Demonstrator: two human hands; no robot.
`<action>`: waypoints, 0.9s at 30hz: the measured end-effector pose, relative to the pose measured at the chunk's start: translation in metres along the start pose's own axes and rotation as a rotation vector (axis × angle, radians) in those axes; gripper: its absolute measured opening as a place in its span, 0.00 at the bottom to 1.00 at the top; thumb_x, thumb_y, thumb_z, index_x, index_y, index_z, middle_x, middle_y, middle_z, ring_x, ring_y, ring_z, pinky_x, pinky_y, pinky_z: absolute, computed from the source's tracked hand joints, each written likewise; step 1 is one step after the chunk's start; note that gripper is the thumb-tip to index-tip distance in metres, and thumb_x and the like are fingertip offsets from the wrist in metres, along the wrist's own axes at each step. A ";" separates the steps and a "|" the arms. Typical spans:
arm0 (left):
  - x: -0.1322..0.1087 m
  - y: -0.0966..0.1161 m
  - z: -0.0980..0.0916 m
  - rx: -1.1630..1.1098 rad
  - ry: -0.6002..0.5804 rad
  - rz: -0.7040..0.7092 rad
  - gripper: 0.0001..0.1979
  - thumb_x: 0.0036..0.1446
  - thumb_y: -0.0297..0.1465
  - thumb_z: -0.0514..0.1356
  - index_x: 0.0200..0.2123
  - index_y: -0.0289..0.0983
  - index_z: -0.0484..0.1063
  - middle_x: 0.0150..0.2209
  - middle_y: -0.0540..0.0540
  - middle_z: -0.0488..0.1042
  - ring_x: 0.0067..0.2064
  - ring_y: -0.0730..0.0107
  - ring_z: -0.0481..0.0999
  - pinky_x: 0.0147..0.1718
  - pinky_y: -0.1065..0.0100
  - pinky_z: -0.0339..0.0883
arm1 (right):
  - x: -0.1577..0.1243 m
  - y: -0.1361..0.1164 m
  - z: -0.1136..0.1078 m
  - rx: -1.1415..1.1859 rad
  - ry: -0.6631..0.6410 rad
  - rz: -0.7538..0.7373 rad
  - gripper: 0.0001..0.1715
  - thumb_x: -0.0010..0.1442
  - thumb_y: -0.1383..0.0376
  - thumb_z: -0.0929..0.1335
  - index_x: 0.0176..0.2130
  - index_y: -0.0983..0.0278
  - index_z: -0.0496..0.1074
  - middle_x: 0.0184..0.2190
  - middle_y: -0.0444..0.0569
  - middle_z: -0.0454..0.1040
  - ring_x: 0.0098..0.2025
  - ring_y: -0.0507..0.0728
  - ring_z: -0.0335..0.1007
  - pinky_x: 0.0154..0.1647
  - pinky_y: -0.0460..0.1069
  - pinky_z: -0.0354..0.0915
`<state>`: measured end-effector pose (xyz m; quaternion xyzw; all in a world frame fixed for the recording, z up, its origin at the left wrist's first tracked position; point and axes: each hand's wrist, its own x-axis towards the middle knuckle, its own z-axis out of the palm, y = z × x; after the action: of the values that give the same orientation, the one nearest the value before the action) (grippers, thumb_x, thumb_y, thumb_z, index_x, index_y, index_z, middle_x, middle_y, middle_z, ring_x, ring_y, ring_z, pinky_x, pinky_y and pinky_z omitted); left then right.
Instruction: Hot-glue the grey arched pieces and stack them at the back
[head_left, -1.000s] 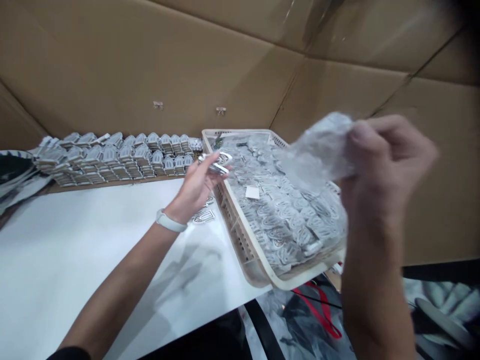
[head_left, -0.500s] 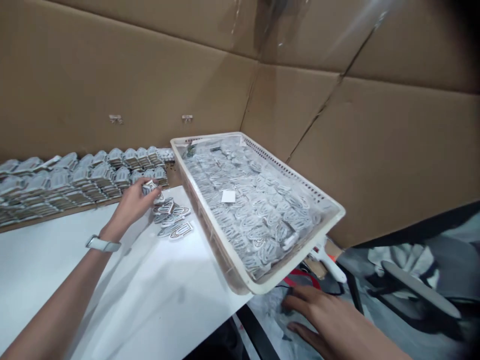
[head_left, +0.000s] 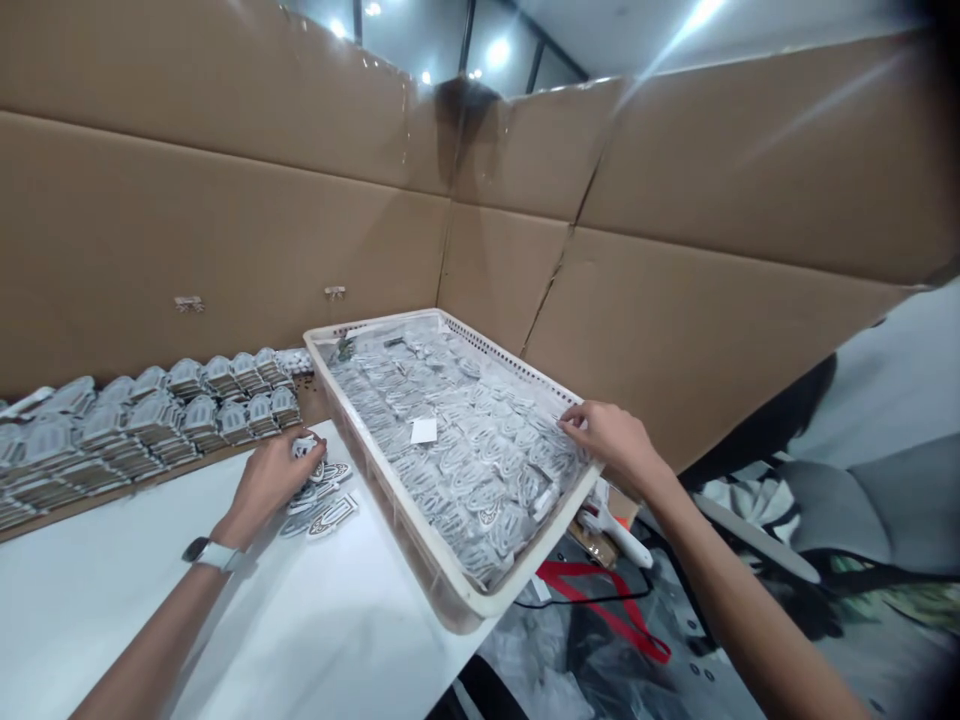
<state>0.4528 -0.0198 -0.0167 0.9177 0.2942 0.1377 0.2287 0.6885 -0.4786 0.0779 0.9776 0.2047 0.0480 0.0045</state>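
Note:
My left hand [head_left: 281, 472] is closed around shield-shaped white pieces [head_left: 306, 446] with dark patterned borders, just above the table. Beside and under its fingers lies a loose pile of similar pieces [head_left: 332, 513]. A pale plastic basket [head_left: 379, 500] stands to the right, filled with many such pieces in clear packets [head_left: 469, 430]. My right hand [head_left: 611, 435] reaches over the basket's right rim, thumb and fingers pinched together at the packets there. What sits between those fingertips is too small to make out.
Stacked shield-shaped pieces [head_left: 150, 425] line the back left of the white table [head_left: 300, 640]. Cardboard walls [head_left: 225, 220] rise behind. Beyond the basket's right corner are a white-handled tool [head_left: 619, 535], a red strap [head_left: 607, 600] and a grey chair [head_left: 847, 510].
My right hand has risen from below the basket's front corner to the packets inside its right rim. My left hand stays at the pile, still holding pieces. The view has tilted up.

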 end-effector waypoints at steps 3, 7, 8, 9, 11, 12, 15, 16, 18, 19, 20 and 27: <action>0.002 -0.001 0.004 0.009 0.010 0.027 0.25 0.64 0.51 0.56 0.48 0.40 0.82 0.32 0.40 0.83 0.40 0.43 0.83 0.39 0.61 0.66 | 0.010 -0.004 0.010 -0.062 -0.048 0.013 0.13 0.73 0.57 0.74 0.51 0.62 0.83 0.53 0.54 0.84 0.51 0.64 0.82 0.53 0.60 0.76; 0.006 -0.004 0.007 0.025 0.028 0.091 0.25 0.64 0.49 0.54 0.46 0.38 0.83 0.48 0.34 0.86 0.53 0.39 0.82 0.52 0.56 0.70 | 0.015 -0.004 0.011 -0.086 -0.039 -0.015 0.13 0.76 0.56 0.73 0.50 0.63 0.80 0.53 0.52 0.82 0.49 0.60 0.80 0.54 0.60 0.77; 0.007 -0.005 0.008 0.030 0.034 0.103 0.26 0.64 0.50 0.54 0.46 0.38 0.83 0.51 0.33 0.86 0.56 0.38 0.81 0.55 0.54 0.69 | 0.017 -0.004 0.009 -0.078 -0.022 -0.027 0.12 0.76 0.57 0.73 0.50 0.63 0.80 0.52 0.52 0.82 0.48 0.60 0.80 0.52 0.59 0.76; 0.007 -0.007 0.009 0.035 0.042 0.108 0.27 0.64 0.50 0.54 0.47 0.37 0.83 0.53 0.33 0.85 0.57 0.36 0.80 0.57 0.53 0.69 | 0.018 -0.003 0.006 -0.064 0.001 -0.043 0.11 0.76 0.59 0.72 0.50 0.63 0.81 0.52 0.53 0.82 0.47 0.60 0.79 0.50 0.58 0.75; 0.008 -0.010 0.012 0.040 0.063 0.095 0.30 0.64 0.52 0.55 0.51 0.36 0.82 0.52 0.32 0.85 0.58 0.34 0.79 0.57 0.50 0.69 | 0.021 -0.003 -0.003 -0.018 0.060 -0.081 0.11 0.77 0.61 0.69 0.50 0.62 0.82 0.51 0.54 0.81 0.45 0.60 0.79 0.45 0.55 0.72; 0.008 -0.011 0.013 0.041 0.074 0.082 0.31 0.64 0.53 0.55 0.54 0.35 0.81 0.52 0.32 0.85 0.58 0.33 0.78 0.57 0.49 0.70 | 0.023 -0.003 -0.008 0.012 0.092 -0.105 0.12 0.77 0.61 0.68 0.50 0.61 0.82 0.50 0.55 0.81 0.45 0.61 0.79 0.43 0.54 0.69; 0.010 -0.016 0.018 0.037 0.094 0.048 0.34 0.63 0.53 0.54 0.58 0.33 0.78 0.50 0.31 0.84 0.57 0.32 0.78 0.54 0.48 0.72 | 0.028 -0.011 -0.026 0.122 0.173 -0.211 0.13 0.76 0.60 0.68 0.49 0.60 0.83 0.49 0.55 0.81 0.45 0.62 0.78 0.41 0.52 0.65; 0.011 -0.018 0.019 0.036 0.097 0.047 0.35 0.63 0.54 0.54 0.58 0.34 0.78 0.50 0.31 0.84 0.57 0.32 0.78 0.54 0.48 0.72 | 0.028 -0.015 -0.032 0.162 0.191 -0.258 0.12 0.76 0.59 0.68 0.48 0.60 0.82 0.48 0.55 0.81 0.44 0.61 0.78 0.42 0.52 0.65; 0.012 -0.020 0.017 0.032 0.107 0.059 0.35 0.62 0.55 0.55 0.57 0.34 0.79 0.52 0.32 0.83 0.57 0.33 0.79 0.56 0.47 0.72 | 0.027 -0.028 -0.043 0.247 0.215 -0.358 0.11 0.75 0.59 0.69 0.46 0.59 0.82 0.45 0.53 0.81 0.42 0.60 0.77 0.43 0.52 0.66; 0.012 -0.019 0.015 0.034 0.116 0.066 0.35 0.62 0.55 0.55 0.57 0.34 0.78 0.54 0.31 0.83 0.58 0.34 0.78 0.58 0.47 0.71 | 0.025 -0.036 -0.048 0.289 0.227 -0.406 0.11 0.75 0.59 0.69 0.46 0.59 0.82 0.44 0.53 0.81 0.40 0.59 0.77 0.44 0.52 0.66; 0.012 -0.017 0.010 0.035 0.142 0.078 0.36 0.62 0.55 0.55 0.57 0.33 0.78 0.56 0.30 0.81 0.59 0.33 0.77 0.61 0.45 0.70 | 0.023 -0.045 -0.052 0.329 0.239 -0.453 0.11 0.76 0.59 0.69 0.46 0.59 0.82 0.44 0.52 0.81 0.39 0.59 0.76 0.44 0.52 0.67; -0.036 0.070 -0.052 -0.301 0.415 0.426 0.34 0.68 0.56 0.62 0.65 0.38 0.71 0.62 0.34 0.76 0.61 0.44 0.77 0.65 0.47 0.69 | -0.016 -0.115 -0.065 0.498 0.269 -0.755 0.10 0.79 0.63 0.68 0.49 0.57 0.81 0.47 0.50 0.80 0.44 0.58 0.78 0.47 0.52 0.68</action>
<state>0.4377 -0.0744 0.0585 0.8669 0.1122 0.4083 0.2629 0.6218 -0.3802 0.1379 0.7911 0.5501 0.1186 -0.2396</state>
